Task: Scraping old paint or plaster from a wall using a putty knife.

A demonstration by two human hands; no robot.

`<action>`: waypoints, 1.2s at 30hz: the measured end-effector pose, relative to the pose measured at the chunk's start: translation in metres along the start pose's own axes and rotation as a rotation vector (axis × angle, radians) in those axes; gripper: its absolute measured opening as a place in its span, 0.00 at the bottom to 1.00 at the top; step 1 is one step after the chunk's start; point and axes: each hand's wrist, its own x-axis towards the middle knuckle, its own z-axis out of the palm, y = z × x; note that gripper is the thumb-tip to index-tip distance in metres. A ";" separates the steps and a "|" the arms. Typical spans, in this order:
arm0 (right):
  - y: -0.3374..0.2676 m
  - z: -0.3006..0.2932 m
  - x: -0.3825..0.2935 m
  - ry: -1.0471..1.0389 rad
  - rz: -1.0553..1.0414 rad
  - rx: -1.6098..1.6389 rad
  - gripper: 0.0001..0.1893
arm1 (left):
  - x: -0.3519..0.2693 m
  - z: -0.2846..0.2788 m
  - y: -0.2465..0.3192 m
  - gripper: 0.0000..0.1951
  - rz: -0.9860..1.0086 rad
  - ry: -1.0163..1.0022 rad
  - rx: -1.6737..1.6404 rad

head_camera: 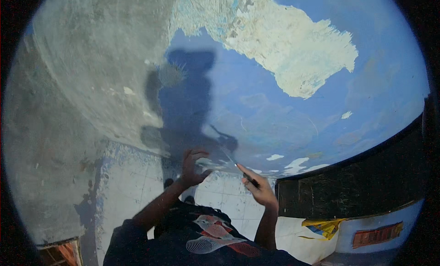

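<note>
Before me rises a wall with blue paint (254,104), broken by a large pale patch (295,49) with ragged edges where the paint is gone. My right hand (263,192) grips the dark handle of a thin-bladed tool (251,180), a knife or scraper; its blade points up and left towards the wall. Whether the blade tip touches the paint cannot be told. My left hand (194,168) is raised near the lower wall, fingers apart and holding nothing. My shadow (185,94) falls on the blue paint between bare grey plaster (110,42) and the rest of the wall.
Paint flakes lie along the edges of the white tiled floor (230,197) below. To the right is a long black panel (343,190), with a yellow and blue plastic sheet or bag (325,229) and a reddish slatted thing (378,235) beyond. A framed opening (62,254) shows at lower left.
</note>
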 end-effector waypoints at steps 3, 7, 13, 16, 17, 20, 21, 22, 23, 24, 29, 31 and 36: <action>-0.023 -0.036 -0.003 -0.018 -0.082 -0.127 0.24 | 0.046 -0.003 0.016 0.25 0.192 -0.380 -0.064; -0.087 -0.085 0.004 -0.138 -0.150 -0.506 0.24 | 0.119 -0.015 0.040 0.22 0.527 -0.388 0.179; -0.158 -0.100 0.031 0.075 -0.524 -0.683 0.22 | 0.219 -0.039 0.063 0.14 0.733 -0.308 0.319; -0.192 -0.095 0.050 0.132 -0.619 -0.767 0.21 | 0.240 -0.057 0.063 0.16 0.770 -0.205 0.349; -0.200 -0.093 0.058 0.144 -0.641 -0.837 0.21 | 0.247 -0.066 0.057 0.16 0.764 -0.193 0.345; -0.218 -0.086 0.078 0.221 -0.714 -0.958 0.21 | 0.265 -0.091 0.045 0.16 0.789 -0.155 0.389; -0.224 -0.084 0.084 0.229 -0.712 -0.960 0.21 | 0.269 -0.098 0.040 0.16 0.809 -0.125 0.450; -0.230 -0.080 0.089 0.230 -0.678 -0.980 0.20 | 0.273 -0.103 0.033 0.16 0.816 -0.125 0.445; -0.235 -0.078 0.095 0.233 -0.642 -1.000 0.19 | 0.277 -0.108 0.025 0.15 0.817 -0.119 0.461; -0.237 -0.076 0.100 0.242 -0.636 -1.004 0.19 | 0.282 -0.109 0.018 0.14 0.816 -0.111 0.477; -0.248 -0.070 0.123 0.330 -0.658 -1.093 0.21 | 0.305 -0.113 -0.006 0.13 0.870 -0.097 0.407; -0.251 -0.067 0.127 0.362 -0.601 -1.126 0.22 | 0.314 -0.108 -0.020 0.12 0.898 -0.083 0.369; -0.257 -0.062 0.124 0.362 -0.466 -1.191 0.24 | 0.316 -0.094 -0.028 0.07 0.890 -0.002 0.301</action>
